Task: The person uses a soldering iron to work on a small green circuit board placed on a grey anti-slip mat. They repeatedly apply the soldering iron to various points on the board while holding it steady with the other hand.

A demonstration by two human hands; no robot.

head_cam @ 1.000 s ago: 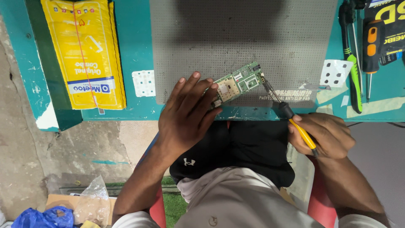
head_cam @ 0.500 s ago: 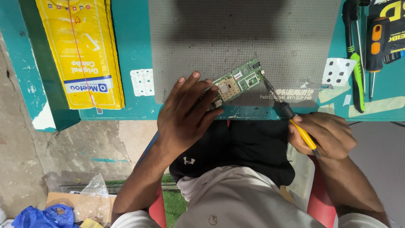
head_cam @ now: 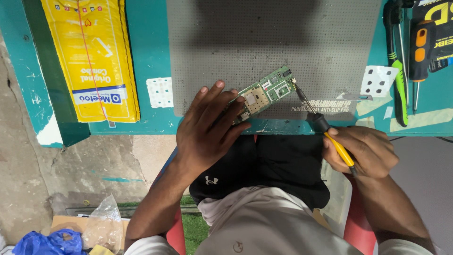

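Note:
My left hand [head_cam: 207, 130] grips the near end of a green circuit board [head_cam: 265, 92], which lies slanted on a grey perforated mat [head_cam: 264, 42]. In my right hand [head_cam: 365, 151] is a yellow-handled soldering iron [head_cam: 325, 127]; its thin metal tip touches the board's far right edge. Both hands are at the teal table's front edge [head_cam: 151, 125], over my lap.
A yellow padded envelope [head_cam: 92, 56] lies at the left of the table. Screwdrivers with green [head_cam: 398, 80] and orange-black [head_cam: 417, 52] handles lie at the right. Small white button pads [head_cam: 159, 92] [head_cam: 377, 80] flank the mat. Plastic bags [head_cam: 71, 233] sit on the floor at lower left.
Hands, board and iron are in almost the same place; the view has shifted slightly.

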